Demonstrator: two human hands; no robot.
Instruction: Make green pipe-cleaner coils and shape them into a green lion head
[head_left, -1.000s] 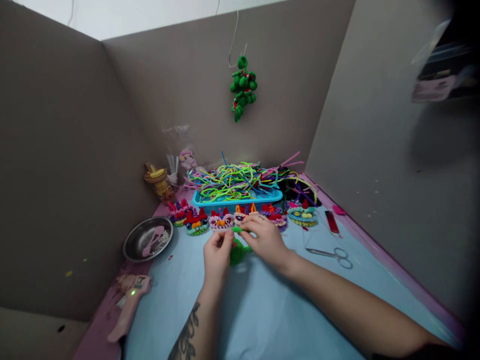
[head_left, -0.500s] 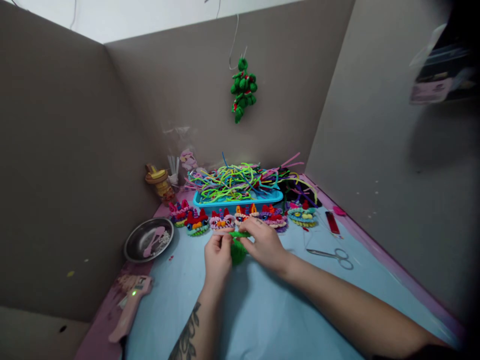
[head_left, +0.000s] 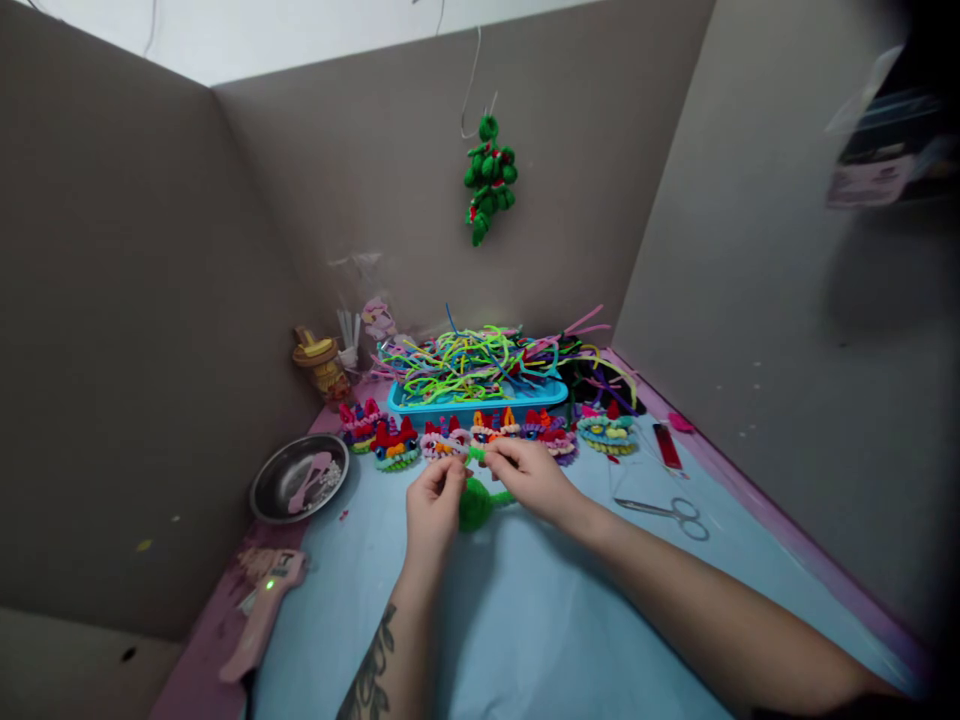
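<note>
Between my two hands is a fuzzy green pipe cleaner piece (head_left: 475, 505), with a round coiled part hanging below the fingers and a stem sticking out to the right under my right hand. My left hand (head_left: 436, 500) pinches the short green bit at the top from the left. From the right, my right hand (head_left: 536, 482) grips the same bit between thumb and fingers. Just behind the hands, several colourful pipe cleaner animal heads (head_left: 395, 445) stand in a row; my fingers partly cover the middle ones.
A blue tray (head_left: 480, 408) heaped with pipe cleaners stands at the back. On the left are a metal bowl (head_left: 262, 500) and a pink glue gun (head_left: 259, 620). Scissors (head_left: 671, 512) lie on the right. Grey panels (head_left: 360, 180) enclose the table, with a green ornament (head_left: 489, 180) hanging.
Both hands have risen slightly and drawn closer over the green piece. Its round part shows more fully, and a stem now appears beneath my right hand.
</note>
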